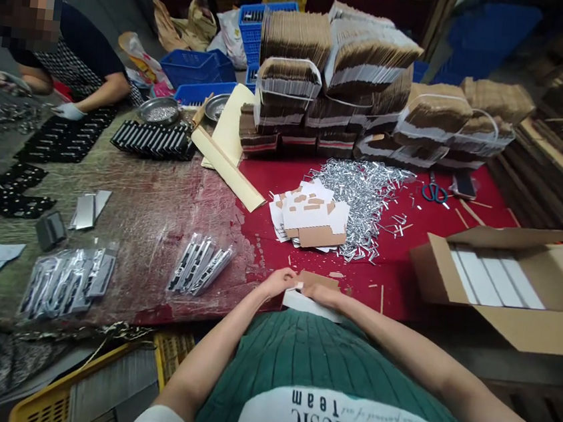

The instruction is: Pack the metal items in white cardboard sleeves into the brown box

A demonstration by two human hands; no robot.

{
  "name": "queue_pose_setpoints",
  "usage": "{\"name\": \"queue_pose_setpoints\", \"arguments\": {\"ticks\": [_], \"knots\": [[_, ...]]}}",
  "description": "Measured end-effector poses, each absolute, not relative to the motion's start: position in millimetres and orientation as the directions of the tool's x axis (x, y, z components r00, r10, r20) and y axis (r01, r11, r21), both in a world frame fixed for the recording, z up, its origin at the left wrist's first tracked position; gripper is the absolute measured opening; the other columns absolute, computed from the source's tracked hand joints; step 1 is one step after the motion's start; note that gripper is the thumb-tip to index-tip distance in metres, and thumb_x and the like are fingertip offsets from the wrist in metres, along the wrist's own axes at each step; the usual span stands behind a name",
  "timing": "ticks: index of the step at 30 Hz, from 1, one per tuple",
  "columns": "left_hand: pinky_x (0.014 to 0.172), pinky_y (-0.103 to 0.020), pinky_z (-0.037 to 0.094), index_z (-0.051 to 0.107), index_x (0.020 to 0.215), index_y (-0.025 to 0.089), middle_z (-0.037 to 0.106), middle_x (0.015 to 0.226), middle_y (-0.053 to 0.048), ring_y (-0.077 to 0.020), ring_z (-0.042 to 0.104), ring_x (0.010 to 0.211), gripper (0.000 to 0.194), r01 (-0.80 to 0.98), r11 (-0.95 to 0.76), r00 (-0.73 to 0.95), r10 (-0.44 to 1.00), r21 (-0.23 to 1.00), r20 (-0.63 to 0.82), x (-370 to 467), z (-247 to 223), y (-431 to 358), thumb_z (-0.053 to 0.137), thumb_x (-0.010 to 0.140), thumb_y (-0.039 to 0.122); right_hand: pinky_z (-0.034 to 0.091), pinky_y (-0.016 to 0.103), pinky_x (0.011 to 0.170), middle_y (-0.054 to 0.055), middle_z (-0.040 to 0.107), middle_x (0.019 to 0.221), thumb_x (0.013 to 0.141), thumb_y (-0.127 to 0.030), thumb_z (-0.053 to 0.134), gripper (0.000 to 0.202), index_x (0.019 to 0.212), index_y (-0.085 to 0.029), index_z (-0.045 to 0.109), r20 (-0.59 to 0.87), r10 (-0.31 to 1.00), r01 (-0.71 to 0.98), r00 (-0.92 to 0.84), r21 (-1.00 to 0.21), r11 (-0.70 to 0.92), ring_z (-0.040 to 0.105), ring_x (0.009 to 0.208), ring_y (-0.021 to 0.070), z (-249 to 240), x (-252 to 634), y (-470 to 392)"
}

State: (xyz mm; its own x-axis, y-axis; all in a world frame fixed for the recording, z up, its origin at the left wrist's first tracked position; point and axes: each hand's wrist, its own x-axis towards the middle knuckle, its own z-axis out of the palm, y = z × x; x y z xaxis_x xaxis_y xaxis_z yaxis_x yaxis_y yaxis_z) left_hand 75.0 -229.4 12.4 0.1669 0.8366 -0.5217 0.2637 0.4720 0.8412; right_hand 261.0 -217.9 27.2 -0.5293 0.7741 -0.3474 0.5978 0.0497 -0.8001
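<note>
Close to my body at the table's front edge is a small white cardboard box (309,304) with a brown inner flap (321,281) standing up. My left hand (280,282) is at its left end, fingers curled in on the card. On the right side my right hand (324,294) grips the box, its fingertips partly hidden behind the card. Just beyond lie flat white and brown box blanks (314,216) in a loose stack. A wide heap of bent metal pieces (358,195) spreads behind and beside the blanks.
An open carton (436,267) at right holds several white boxes. Bundled cardboard blanks (294,38) are piled at the back. Bagged metal parts (200,264) lie on the left, with scissors (435,189) at right. A co-worker's gloved hand (69,111) is at far left.
</note>
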Motion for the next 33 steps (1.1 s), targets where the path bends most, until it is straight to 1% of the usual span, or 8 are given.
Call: {"name": "queue_pose_setpoints", "arguments": {"ticks": [7, 10, 14, 17, 20, 24, 29, 33], "knots": [[0.069, -0.026, 0.047, 0.048, 0.125, 0.014, 0.065, 0.092, -0.005, -0.0152, 0.059, 0.078, 0.065, 0.332, 0.372, 0.295, 0.831, 0.867, -0.471, 77, -7, -223, 0.068, 0.064, 0.021, 0.04, 0.034, 0.081, 0.011, 0.061, 0.092, 0.09, -0.042, 0.03, 0.037, 0.083, -0.019, 0.059, 0.049, 0.998, 0.685, -0.037, -0.726, 0.061, 0.052, 0.091, 0.0222, 36, 287, -228], [0.077, -0.027, 0.046, 0.043, 0.134, 0.019, 0.066, 0.099, -0.006, -0.0159, 0.061, 0.084, 0.065, 0.435, 0.22, 0.339, 0.858, 0.873, -0.385, 77, 2, -224, 0.06, 0.071, 0.02, 0.041, 0.032, 0.073, 0.006, 0.057, 0.069, 0.087, -0.049, 0.037, 0.041, 0.062, -0.021, 0.053, -0.105, 0.927, 0.642, -0.36, -0.749, 0.164, 0.053, 0.075, 0.0202, 22, 308, -239], [0.088, -0.025, 0.041, 0.064, 0.113, 0.024, 0.065, 0.113, -0.003, -0.0177, 0.059, 0.101, 0.036, 0.429, 0.051, 0.601, 0.73, 0.902, -0.327, 68, 19, -221, 0.055, 0.079, 0.031, 0.042, 0.029, 0.067, 0.004, 0.059, 0.071, 0.087, -0.056, 0.031, 0.048, 0.067, -0.019, 0.056, -0.197, 0.964, 0.601, -0.18, -0.798, -0.051, 0.053, 0.071, 0.0173, 12, 324, -233], [0.084, -0.025, 0.043, 0.069, 0.102, 0.023, 0.069, 0.105, -0.001, -0.0175, 0.061, 0.095, 0.031, 0.427, 0.14, 0.679, 0.603, 0.894, -0.419, 70, 19, -214, 0.06, 0.074, 0.033, 0.04, 0.025, 0.06, 0.001, 0.057, 0.068, 0.078, -0.063, 0.043, 0.048, 0.071, -0.018, 0.058, -0.385, 0.818, 0.602, -0.426, -0.796, -0.061, 0.051, 0.066, 0.0153, 10, 325, -217], [0.071, -0.025, 0.045, 0.072, 0.085, 0.022, 0.071, 0.082, 0.0, -0.0176, 0.062, 0.076, 0.026, 0.518, 0.18, 0.634, 0.576, 0.836, -0.516, 82, 11, -205, 0.07, 0.06, 0.026, 0.033, 0.023, 0.052, 0.0, 0.054, 0.062, 0.071, -0.059, 0.056, 0.042, 0.065, -0.017, 0.055, -0.531, 0.578, 0.683, -0.619, -0.728, 0.063, 0.045, 0.056, 0.0122, 6, 316, -206], [0.067, -0.028, 0.044, 0.066, 0.06, 0.019, 0.063, 0.057, 0.0, -0.0194, 0.058, 0.065, 0.012, 0.682, 0.09, 0.54, 0.606, 0.726, -0.584, 86, 4, -205, 0.074, 0.05, 0.019, 0.03, 0.024, 0.051, 0.0, 0.053, 0.058, 0.067, -0.05, 0.064, 0.036, 0.058, -0.019, 0.05, -0.479, 0.713, 0.784, -0.512, -0.6, 0.159, 0.045, 0.055, 0.0125, 6, 312, -200], [0.07, -0.028, 0.046, 0.066, 0.083, 0.014, 0.067, 0.076, -0.003, -0.0189, 0.061, 0.076, 0.019, 0.474, 0.331, 0.228, 0.849, 0.816, -0.476, 80, -4, -231, 0.063, 0.07, 0.027, 0.039, 0.027, 0.055, 0.004, 0.058, 0.064, 0.088, -0.055, 0.028, 0.046, 0.075, -0.02, 0.054, -0.321, 0.93, 0.662, -0.18, -0.739, -0.127, 0.054, 0.063, 0.0185, 16, 310, -200], [0.064, -0.027, 0.048, 0.062, 0.096, 0.011, 0.067, 0.074, -0.005, -0.0142, 0.061, 0.065, 0.024, 0.265, 0.494, 0.22, 0.805, 0.828, -0.551, 98, -10, -242, 0.05, 0.081, 0.025, 0.044, 0.032, 0.073, 0.01, 0.063, 0.095, 0.091, -0.045, 0.033, 0.037, 0.101, -0.018, 0.056, -0.176, 0.914, 0.621, -0.366, -0.777, 0.099, 0.057, 0.087, 0.0225, 17, 261, -205]]}}
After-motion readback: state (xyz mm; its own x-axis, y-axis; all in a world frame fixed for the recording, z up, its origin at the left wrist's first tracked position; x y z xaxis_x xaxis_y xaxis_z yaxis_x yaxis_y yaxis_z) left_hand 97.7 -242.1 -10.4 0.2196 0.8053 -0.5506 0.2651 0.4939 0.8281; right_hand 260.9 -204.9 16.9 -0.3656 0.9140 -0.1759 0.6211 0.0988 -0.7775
